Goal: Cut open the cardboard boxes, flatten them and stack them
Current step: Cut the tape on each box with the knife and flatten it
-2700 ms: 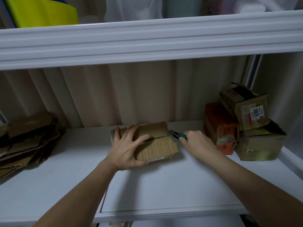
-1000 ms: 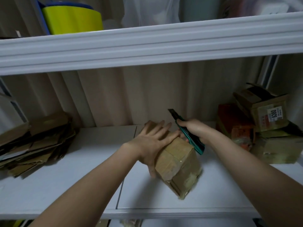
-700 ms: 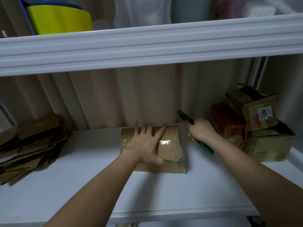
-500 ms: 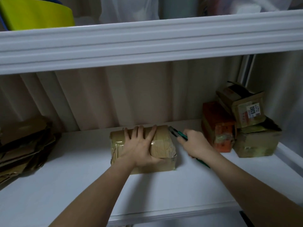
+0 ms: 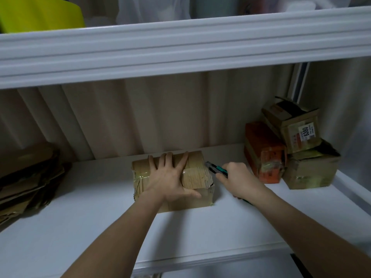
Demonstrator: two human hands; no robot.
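Observation:
A taped brown cardboard box point(image 5: 197, 177) lies on the white shelf point(image 5: 100, 217), in the middle. My left hand point(image 5: 169, 179) presses flat on its top with fingers spread. My right hand point(image 5: 239, 180) is closed around a green utility knife point(image 5: 215, 169), whose tip points at the box's right end, close to the upper right corner. To the left lies a pile of flattened cardboard point(image 5: 26, 177).
At the right end of the shelf stand an orange box point(image 5: 265, 152), a brown box point(image 5: 313, 171) and on top of that a tilted box with a white label point(image 5: 295, 125). An upper shelf edge point(image 5: 180, 47) overhangs, with a yellow container point(image 5: 40, 13) on it.
The box was turned over from standing tilted on a corner and laid flat on the shelf. My left hand now presses its top, and the knife came down to its right end.

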